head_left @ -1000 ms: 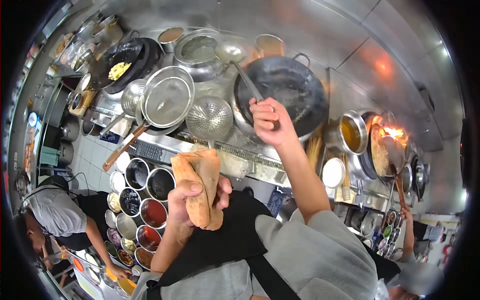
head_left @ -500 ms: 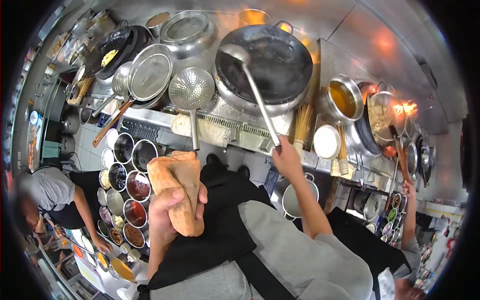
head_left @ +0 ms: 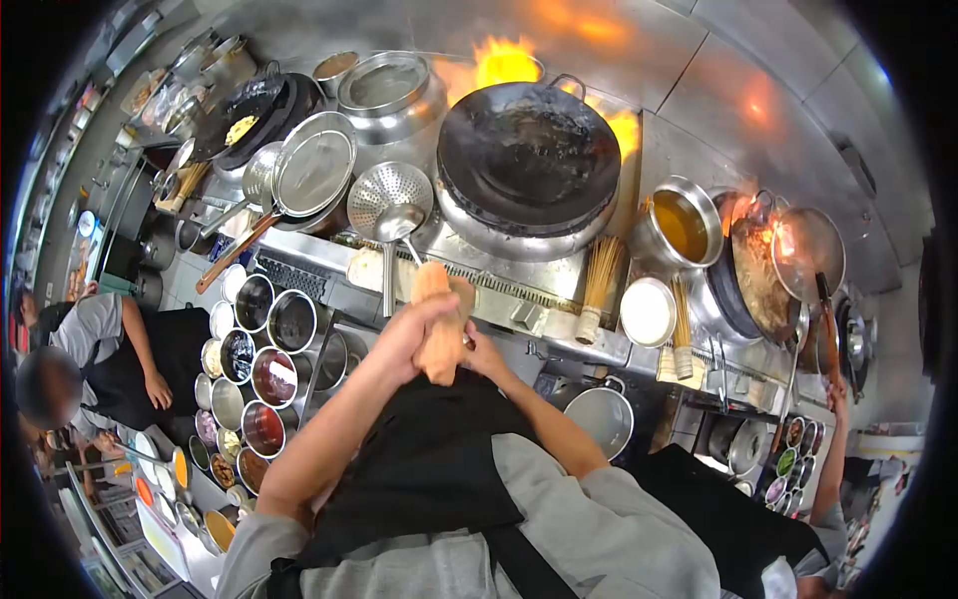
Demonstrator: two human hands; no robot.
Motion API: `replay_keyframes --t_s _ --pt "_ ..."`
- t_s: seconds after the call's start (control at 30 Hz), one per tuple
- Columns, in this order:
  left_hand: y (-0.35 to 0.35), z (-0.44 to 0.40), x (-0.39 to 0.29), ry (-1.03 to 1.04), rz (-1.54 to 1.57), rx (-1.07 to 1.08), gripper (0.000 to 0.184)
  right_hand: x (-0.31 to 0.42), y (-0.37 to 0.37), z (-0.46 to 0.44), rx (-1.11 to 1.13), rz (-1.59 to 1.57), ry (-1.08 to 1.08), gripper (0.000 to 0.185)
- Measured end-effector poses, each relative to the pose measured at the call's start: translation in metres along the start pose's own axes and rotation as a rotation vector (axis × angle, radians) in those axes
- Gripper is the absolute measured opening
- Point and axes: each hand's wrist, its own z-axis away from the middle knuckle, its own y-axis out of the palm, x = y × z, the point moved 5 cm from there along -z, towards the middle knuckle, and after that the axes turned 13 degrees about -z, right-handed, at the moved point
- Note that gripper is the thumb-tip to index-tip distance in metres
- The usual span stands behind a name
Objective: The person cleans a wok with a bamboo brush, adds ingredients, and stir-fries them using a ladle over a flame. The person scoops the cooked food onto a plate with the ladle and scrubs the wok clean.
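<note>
Crosswise, orange cloth [head_left: 440, 347] within left fingers [head_left: 429, 308], both ends beyond.

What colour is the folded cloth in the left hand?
The folded cloth is pale orange; the head view shows it best.

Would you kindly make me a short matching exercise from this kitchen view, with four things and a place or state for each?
Things:
1. Folded tan cloth
2. Large central wok
3. Silver pot
4. Ladle

Places and states:
A. Contains amber liquid
B. Its bowl overlaps the perforated skimmer in view
C. Gripped in the left hand
D. Has flames rising behind it

Right pairs: 1-C, 2-D, 3-A, 4-B.
</note>
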Motion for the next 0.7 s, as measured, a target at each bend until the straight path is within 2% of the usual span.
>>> replay_keyframes --t_s 0.03,0.07,0.13,0.17,0.2,0.27,0.33,0.4,0.43,0.5,0.53,0.6,0.63,0.67,0.7 --pt "-0.014 -0.022 0.005 0.002 0.093 -0.061 0.046 0.035 -0.008 0.001 0.009 0.023 -0.104 0.025" --pt "-0.026 -0.042 0.008 0.000 0.185 -0.119 0.047 0.034 -0.034 -0.005 -0.067 0.299 -0.349 0.036" --pt "-0.046 -0.080 0.007 -0.014 0.189 -0.148 0.046 0.082 -0.115 0.010 -0.435 0.491 -0.393 0.040" --pt "-0.056 -0.098 0.009 -0.038 0.192 -0.184 0.046 0.087 -0.154 0.017 -0.678 0.701 -0.380 0.044" --pt "-0.061 -0.119 0.009 -0.090 0.165 -0.189 0.049 0.085 -0.165 0.019 -0.676 0.712 -0.376 0.044" --pt "-0.068 -0.180 0.009 -0.055 0.195 -0.174 0.050 0.064 -0.202 0.021 -0.866 0.869 0.073 0.049" --pt "-0.068 -0.242 0.011 -0.011 0.232 -0.152 0.052 0.036 -0.238 0.019 -0.961 0.966 0.287 0.052" --pt "-0.056 -0.292 0.013 -0.055 0.317 -0.110 0.058 -0.016 -0.262 0.017 -0.700 0.964 0.352 0.047" --pt "-0.046 -0.302 0.007 -0.047 0.331 -0.094 0.058 0.003 -0.262 0.021 -0.709 0.984 0.345 0.047" --pt "-0.051 -0.307 0.000 0.081 0.144 -0.526 0.056 0.053 -0.236 0.043 -0.771 -0.217 0.205 0.043" --pt "-0.048 -0.314 -0.001 0.074 0.146 -0.516 0.056 0.101 -0.220 0.049 -0.781 -0.211 0.208 0.043" --pt "-0.053 -0.319 0.002 0.054 0.062 -0.617 0.047 0.179 -0.183 0.042 -0.663 -0.625 0.168 0.042" --pt "-0.054 -0.319 0.006 0.041 0.019 -0.666 0.045 0.182 -0.201 0.029 -0.594 -0.526 0.202 0.044" --pt "-0.049 -0.307 0.001 0.029 0.020 -0.661 0.045 0.214 -0.210 0.010 -0.560 -0.263 0.187 0.048" --pt "-0.040 -0.287 -0.014 0.053 0.098 -0.560 0.045 0.245 -0.219 -0.021 -0.472 0.336 -0.156 0.052"
